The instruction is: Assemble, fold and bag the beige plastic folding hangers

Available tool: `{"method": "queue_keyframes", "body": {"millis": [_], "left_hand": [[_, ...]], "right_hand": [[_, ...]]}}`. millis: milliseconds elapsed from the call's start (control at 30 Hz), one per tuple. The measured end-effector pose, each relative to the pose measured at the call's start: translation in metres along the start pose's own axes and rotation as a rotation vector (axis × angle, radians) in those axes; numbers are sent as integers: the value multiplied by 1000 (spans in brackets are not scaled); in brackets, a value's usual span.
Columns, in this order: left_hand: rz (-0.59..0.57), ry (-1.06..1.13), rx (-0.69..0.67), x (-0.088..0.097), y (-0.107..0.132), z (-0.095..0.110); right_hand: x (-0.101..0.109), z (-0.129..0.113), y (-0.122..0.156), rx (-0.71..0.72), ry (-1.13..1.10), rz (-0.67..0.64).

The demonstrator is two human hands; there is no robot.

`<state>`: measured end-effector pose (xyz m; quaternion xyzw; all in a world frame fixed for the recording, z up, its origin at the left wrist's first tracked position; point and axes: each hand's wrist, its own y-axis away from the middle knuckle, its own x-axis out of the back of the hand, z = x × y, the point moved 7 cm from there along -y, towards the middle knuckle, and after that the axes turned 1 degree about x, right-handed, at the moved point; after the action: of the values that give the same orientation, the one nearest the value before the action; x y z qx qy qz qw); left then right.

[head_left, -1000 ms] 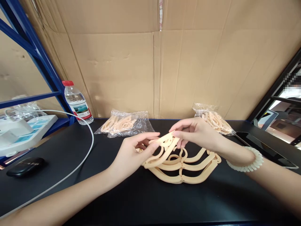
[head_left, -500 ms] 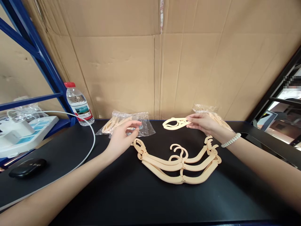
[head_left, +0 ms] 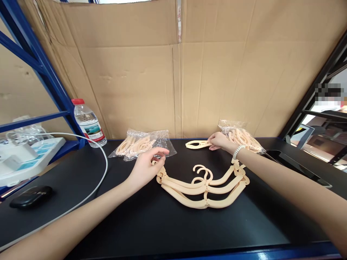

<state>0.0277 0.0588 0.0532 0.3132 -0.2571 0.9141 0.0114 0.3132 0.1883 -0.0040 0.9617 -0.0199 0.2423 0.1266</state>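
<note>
In the head view, taking the opened hangers (head_left: 197, 190) as the centre of the dial, the right hand (head_left: 221, 142) is pinching a folded hanger (head_left: 197, 144) by its right-hand end, between thumb and fingers. That folded hanger is pointing toward 9 o'clock and is sitting at about 12, near the far edge of the black tabletop (head_left: 173, 231). A pale coiled bracelet (head_left: 237, 151) is circling the right wrist. The left hand (head_left: 148, 162) is hovering between 9 and 10 o'clock, its thumb standing apart from its curved fingers; it is overlapping the left end of the opened hangers, and I cannot quite tell whether it is touching them. The opened hangers are lying nested together, their hooks pointing toward 12. One clear bag of beige pieces (head_left: 141, 144) is lying at 10 o'clock, another clear bag (head_left: 241, 137) between 1 and 2, just beside the right hand. Farther out, a red-capped bottle (head_left: 89, 124) is standing at 10 and a black mouse (head_left: 31, 196) is resting at 9.
</note>
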Motion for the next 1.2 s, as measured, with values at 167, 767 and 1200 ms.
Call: {"method": "queue_keyframes", "body": {"millis": [167,767,1200], "left_hand": [[-14,-1,-6,-1,2,-2],[-64,5,0,-6,3,0],[-468,-189,-154,-10,5,18]], "right_hand": [[1,2,-14,-24,147,27],[24,-30,57,491,515,229],[56,4,116,597,381,-121]]}}
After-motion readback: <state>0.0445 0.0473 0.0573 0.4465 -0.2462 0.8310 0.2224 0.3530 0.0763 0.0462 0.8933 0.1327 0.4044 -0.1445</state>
